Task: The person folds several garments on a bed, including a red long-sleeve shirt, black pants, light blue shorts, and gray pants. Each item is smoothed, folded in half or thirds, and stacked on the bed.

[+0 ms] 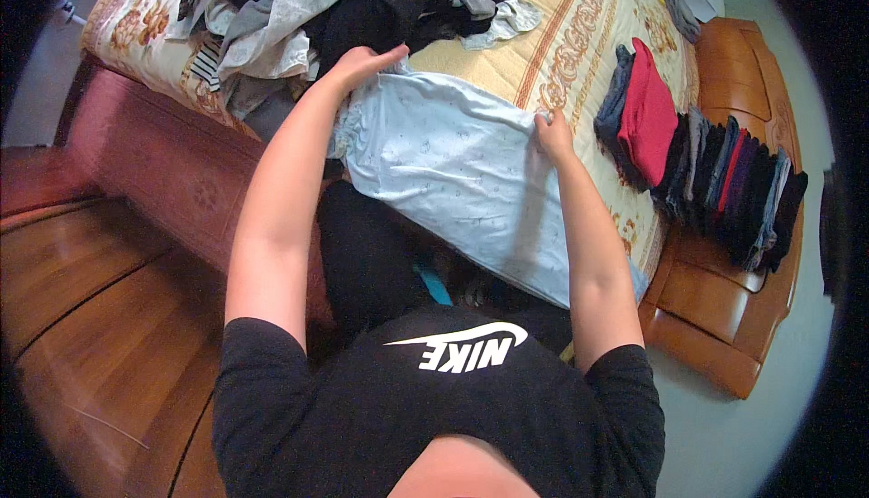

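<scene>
A pair of light blue pajama pants (pixel 444 149) with a small print is stretched out in front of me, over the near edge of the bed. Its gathered end lies to the left and its lower part hangs down toward my body. At the far left corner, by the gathered end, my left hand (pixel 367 65) grips the cloth, with its thumb pointing right. My right hand (pixel 554 136) pinches the upper edge farther right, thumb on top. The fingers under the cloth are hidden in both hands.
Heaped black, grey and white clothes (pixel 362 9) lie on the bed's patterned cover (pixel 579 36). To the right, a row of folded dark clothes (pixel 724 172) stands along the wooden bed end (pixel 715 308), beside a folded red garment (pixel 647 118). Wooden floor (pixel 100 317) shows at left.
</scene>
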{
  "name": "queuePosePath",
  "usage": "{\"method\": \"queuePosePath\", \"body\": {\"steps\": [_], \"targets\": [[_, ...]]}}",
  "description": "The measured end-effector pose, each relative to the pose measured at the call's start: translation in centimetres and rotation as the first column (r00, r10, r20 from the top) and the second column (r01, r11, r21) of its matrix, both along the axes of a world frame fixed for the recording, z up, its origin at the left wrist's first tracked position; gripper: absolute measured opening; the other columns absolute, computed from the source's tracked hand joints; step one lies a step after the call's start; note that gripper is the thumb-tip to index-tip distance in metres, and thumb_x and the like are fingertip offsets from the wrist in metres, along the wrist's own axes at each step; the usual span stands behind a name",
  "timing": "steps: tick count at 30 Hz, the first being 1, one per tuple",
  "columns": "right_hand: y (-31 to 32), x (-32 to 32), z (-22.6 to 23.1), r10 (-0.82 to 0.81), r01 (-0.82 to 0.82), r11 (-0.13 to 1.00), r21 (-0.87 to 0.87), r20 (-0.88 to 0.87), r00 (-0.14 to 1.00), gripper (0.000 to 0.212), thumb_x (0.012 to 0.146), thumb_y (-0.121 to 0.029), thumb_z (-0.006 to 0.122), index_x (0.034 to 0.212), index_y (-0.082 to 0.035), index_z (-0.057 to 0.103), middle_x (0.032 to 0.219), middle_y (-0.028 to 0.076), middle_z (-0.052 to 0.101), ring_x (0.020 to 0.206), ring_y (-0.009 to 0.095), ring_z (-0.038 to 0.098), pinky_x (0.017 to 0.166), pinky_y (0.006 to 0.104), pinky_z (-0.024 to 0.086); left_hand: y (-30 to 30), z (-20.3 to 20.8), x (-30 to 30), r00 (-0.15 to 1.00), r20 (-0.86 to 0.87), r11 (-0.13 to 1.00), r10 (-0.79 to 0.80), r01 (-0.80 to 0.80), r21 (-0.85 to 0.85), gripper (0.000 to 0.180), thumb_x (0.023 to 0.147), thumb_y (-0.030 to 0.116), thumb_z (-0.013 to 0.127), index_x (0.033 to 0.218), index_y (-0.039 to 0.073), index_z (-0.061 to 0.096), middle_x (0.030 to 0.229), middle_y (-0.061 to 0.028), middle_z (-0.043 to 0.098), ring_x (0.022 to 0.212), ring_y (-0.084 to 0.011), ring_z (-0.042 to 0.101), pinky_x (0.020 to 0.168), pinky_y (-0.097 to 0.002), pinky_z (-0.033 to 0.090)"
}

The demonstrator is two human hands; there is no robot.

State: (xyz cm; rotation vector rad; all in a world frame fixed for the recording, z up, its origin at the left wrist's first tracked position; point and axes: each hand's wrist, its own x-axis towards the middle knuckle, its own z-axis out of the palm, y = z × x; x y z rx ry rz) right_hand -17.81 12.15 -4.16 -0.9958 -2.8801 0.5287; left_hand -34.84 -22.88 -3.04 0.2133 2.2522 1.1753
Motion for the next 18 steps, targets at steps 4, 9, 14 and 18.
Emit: {"method": "queuePosePath", "body": {"steps": [4,9,14,18], "targets": [[1.1,-1.5,-1.2,0.223,-0.193,0.971,-0.139,0.25,0.942,0.04,0.081,-0.027,0.057,0.109,0.001,0.053,0.099,0.024,0.058,0.095,0.034,0.056,0.082,0.0376,0.043,2.0,-0.5,-1.2,0.946,-0.143,0.94,-0.291,0.255,-0.228,0.07,0.065,0.056,0.063,0.099,-0.005,0.06,0.095,-0.0214,0.061,0.092,-0.0297,0.059,0.079,-0.0349,0.044],[0.8,-0.9,-3.0,0.172,-0.171,0.985,-0.028,0.025,0.985,0.033,0.083,-0.023,0.053,0.104,0.003,0.052,0.097,0.025,0.058,0.094,0.036,0.056,0.081,0.0395,0.043,1.2,-2.7,-0.9,0.887,-0.368,0.96,0.279,-0.27,0.077,0.058,0.073,0.046,0.061,0.095,-0.008,0.06,0.094,-0.0264,0.059,0.089,-0.0349,0.059,0.075,-0.0371,0.046],[0.8,-1.1,-4.6,0.086,-0.085,0.996,-0.034,0.016,0.996,0.033,0.084,-0.024,0.051,0.106,0.0,0.052,0.1,0.022,0.058,0.095,0.036,0.054,0.082,0.0412,0.042,-0.4,-1.6,-1.6,0.987,-0.09,0.976,0.13,-0.111,0.189,0.058,0.078,0.044,0.059,0.103,-0.007,0.056,0.096,-0.022,0.061,0.091,-0.0276,0.059,0.079,-0.0329,0.045],[0.9,-1.3,-5.2,0.055,-0.055,0.996,-0.065,-0.006,0.998,0.033,0.084,-0.026,0.051,0.108,-0.004,0.052,0.105,0.019,0.056,0.099,0.034,0.053,0.083,0.0427,0.041,-3.4,1.2,1.3,0.983,0.079,0.964,-0.168,0.147,0.221,0.08,0.07,0.036,0.071,0.127,-0.004,0.034,0.118,-0.0155,0.049,0.106,-0.0209,0.049,0.092,-0.0302,0.037]]}}
